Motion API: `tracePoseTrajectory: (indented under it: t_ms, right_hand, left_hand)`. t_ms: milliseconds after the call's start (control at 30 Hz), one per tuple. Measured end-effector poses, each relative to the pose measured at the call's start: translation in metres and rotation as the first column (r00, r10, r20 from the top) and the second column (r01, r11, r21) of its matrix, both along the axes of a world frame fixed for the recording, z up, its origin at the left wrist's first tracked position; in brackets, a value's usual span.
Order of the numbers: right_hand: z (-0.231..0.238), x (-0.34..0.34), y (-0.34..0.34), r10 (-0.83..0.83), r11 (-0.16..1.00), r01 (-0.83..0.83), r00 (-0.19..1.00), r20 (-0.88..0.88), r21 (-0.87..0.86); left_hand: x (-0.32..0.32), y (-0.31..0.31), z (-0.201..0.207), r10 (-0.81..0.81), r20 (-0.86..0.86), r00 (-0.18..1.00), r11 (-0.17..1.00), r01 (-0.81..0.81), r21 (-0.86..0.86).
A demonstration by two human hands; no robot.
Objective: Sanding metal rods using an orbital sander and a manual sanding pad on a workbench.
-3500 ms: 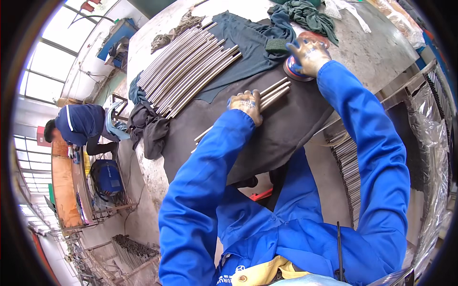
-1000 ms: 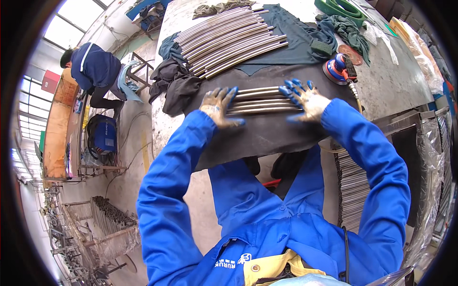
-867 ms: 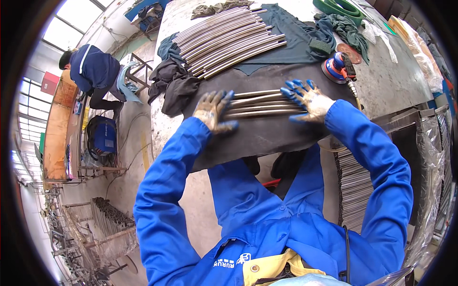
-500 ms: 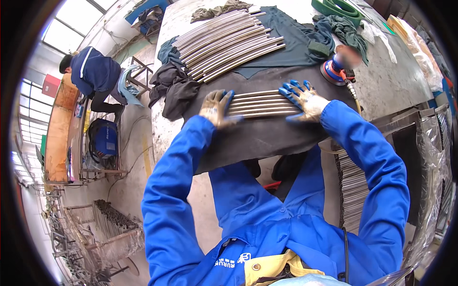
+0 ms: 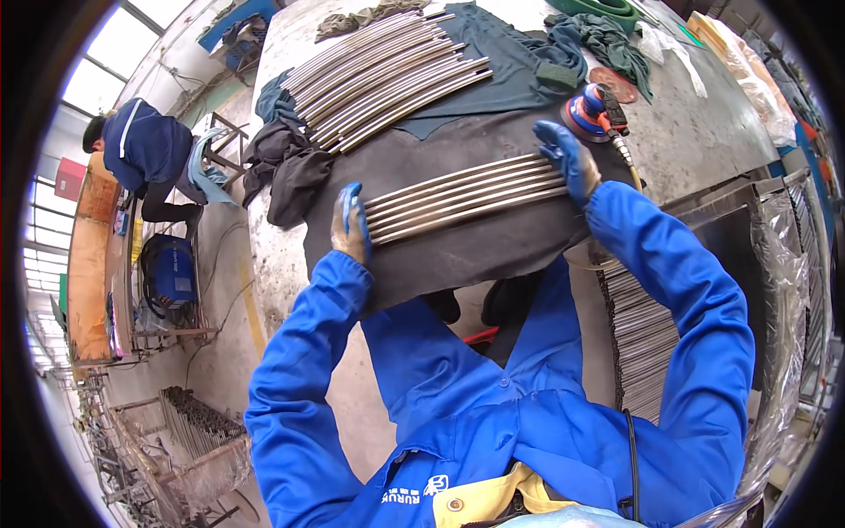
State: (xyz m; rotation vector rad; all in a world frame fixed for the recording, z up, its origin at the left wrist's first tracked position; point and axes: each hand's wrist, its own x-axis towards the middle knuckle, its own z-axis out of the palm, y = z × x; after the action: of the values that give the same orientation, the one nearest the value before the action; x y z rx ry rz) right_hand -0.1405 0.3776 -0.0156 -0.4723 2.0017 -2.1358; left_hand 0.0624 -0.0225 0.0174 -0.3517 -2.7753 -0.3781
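Several shiny metal rods [image 5: 466, 195] lie side by side on a dark cloth [image 5: 440, 264] at the table's near side. At their left ends my left hand [image 5: 352, 227], in a white and blue work glove, stands on edge with fingers straight, its palm against or close to the tips. My right hand [image 5: 574, 165], gloved the same way, is upright at the right ends, its fingers stretched and the thumb side hidden. Neither hand is wrapped round the rods. Just beyond my right hand sits a blue and red air sander [image 5: 591, 114] with a hose.
A larger row of metal rods [image 5: 378, 75] lies on green cloth [image 5: 502, 53] farther back. A crumpled dark cloth [image 5: 286, 172] is at the left table edge. Racks of rods [image 5: 638, 339] stand at the lower right. A person [image 5: 150, 145] bends over a bench at the left.
My hands have moved from on top of the rods outward to their ends, now upright and farther apart. More of the rods' length shows. The whole view has shifted slightly.
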Motion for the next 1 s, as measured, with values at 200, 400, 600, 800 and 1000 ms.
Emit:
tracePoseTrajectory:
  t_ms: [200,400,600,800,1000]
  right_hand:
    - [0.011,0.011,-0.008,-0.089,0.995,0.092,0.994,0.071,-0.035]
    - [-0.001,0.014,-0.008,-0.050,0.991,0.076,0.974,-0.221,0.113]
    - [0.065,0.013,0.020,0.653,0.596,-0.024,0.595,-0.468,0.802]
    - [0.065,-0.010,0.006,0.756,0.329,0.047,0.586,-0.293,0.943]
    - [0.072,-0.013,0.007,0.776,0.291,0.046,0.572,-0.264,0.956]
  left_hand:
    - [0.004,-0.001,-0.005,-0.006,-0.009,1.000,1.000,0.006,-0.023]
    - [0.002,0.001,-0.005,-0.032,-0.028,0.999,0.999,0.031,-0.045]
    - [0.004,0.002,-0.006,0.003,-0.034,0.999,0.996,-0.006,-0.093]
    - [-0.005,-0.018,-0.017,-0.021,0.024,0.999,0.995,0.023,-0.098]
    - [-0.006,-0.015,-0.014,0.006,0.028,1.000,0.999,-0.005,-0.054]
